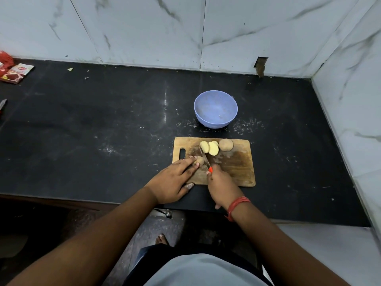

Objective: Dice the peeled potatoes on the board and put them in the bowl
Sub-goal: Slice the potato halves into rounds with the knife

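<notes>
A wooden cutting board [237, 162] lies on the black counter. My left hand [175, 180] holds a potato piece [199, 160] down on the board's left part with its fingertips. My right hand [220, 185] grips an orange-handled knife [205, 158] whose blade lies against that piece. Three pale yellow potato slices [210, 148] lean together at the board's far edge, beside a whole round potato [226, 144]. A blue bowl [215, 109] stands empty just beyond the board.
Marble walls close the counter at the back and on the right. Red sachets [14, 72] lie at the far left, and a small utensil tip [2, 104] shows at the left edge. The counter's front edge [82, 200] runs under my forearms.
</notes>
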Action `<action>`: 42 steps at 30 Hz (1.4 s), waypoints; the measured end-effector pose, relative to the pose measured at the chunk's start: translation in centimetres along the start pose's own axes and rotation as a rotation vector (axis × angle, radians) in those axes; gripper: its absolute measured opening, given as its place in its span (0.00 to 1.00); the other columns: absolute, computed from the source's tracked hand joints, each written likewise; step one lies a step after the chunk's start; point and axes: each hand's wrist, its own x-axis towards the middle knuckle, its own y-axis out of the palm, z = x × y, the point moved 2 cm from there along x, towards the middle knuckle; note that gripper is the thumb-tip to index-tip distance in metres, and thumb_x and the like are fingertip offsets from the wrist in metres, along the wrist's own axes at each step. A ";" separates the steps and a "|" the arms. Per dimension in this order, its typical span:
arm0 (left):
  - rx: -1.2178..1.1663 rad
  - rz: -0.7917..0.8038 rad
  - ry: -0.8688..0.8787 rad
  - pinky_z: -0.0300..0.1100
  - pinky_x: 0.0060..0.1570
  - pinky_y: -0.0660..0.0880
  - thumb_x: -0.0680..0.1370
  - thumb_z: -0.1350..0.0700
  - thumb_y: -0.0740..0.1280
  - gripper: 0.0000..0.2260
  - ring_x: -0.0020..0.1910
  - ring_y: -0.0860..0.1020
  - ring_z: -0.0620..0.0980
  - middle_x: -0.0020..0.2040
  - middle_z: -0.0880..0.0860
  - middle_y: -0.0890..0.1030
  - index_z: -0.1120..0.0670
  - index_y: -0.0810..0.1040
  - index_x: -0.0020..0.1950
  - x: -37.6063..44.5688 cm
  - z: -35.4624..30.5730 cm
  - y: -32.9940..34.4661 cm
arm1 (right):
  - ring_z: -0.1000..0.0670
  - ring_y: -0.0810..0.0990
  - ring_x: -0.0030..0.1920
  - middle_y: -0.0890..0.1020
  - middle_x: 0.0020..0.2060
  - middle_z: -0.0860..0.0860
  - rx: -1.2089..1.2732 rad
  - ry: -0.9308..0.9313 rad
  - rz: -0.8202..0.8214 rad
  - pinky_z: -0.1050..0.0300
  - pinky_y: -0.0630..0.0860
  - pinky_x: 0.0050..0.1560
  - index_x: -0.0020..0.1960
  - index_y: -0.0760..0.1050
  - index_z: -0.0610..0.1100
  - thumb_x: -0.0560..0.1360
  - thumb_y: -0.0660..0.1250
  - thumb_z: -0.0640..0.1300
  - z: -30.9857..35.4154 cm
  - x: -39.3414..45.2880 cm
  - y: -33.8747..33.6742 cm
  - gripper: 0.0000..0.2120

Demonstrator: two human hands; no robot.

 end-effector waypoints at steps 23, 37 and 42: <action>0.009 -0.093 0.041 0.48 0.78 0.58 0.84 0.47 0.56 0.27 0.78 0.62 0.56 0.79 0.60 0.64 0.62 0.64 0.78 0.0 0.0 0.8 | 0.36 0.80 0.50 0.78 0.55 0.38 -0.195 0.249 0.112 0.45 0.80 0.47 0.70 0.66 0.35 0.80 0.59 0.35 4.0 0.9 0.8 0.19; 0.001 -0.101 0.055 0.49 0.78 0.57 0.84 0.49 0.57 0.26 0.79 0.60 0.56 0.79 0.61 0.63 0.62 0.64 0.78 0.2 0.4 1.2 | 0.41 0.79 0.58 0.74 0.38 0.41 -0.137 0.612 0.285 0.40 0.74 0.22 0.77 0.60 0.42 0.78 0.65 0.37 3.1 1.2 1.6 0.29; 0.008 -0.092 0.049 0.49 0.78 0.58 0.85 0.48 0.57 0.26 0.80 0.59 0.56 0.79 0.60 0.62 0.62 0.64 0.79 0.2 0.6 1.5 | 0.40 0.78 0.57 0.77 0.60 0.39 -0.342 0.271 0.101 0.48 0.74 0.51 0.72 0.58 0.36 0.79 0.58 0.36 0.3 -1.8 2.6 0.23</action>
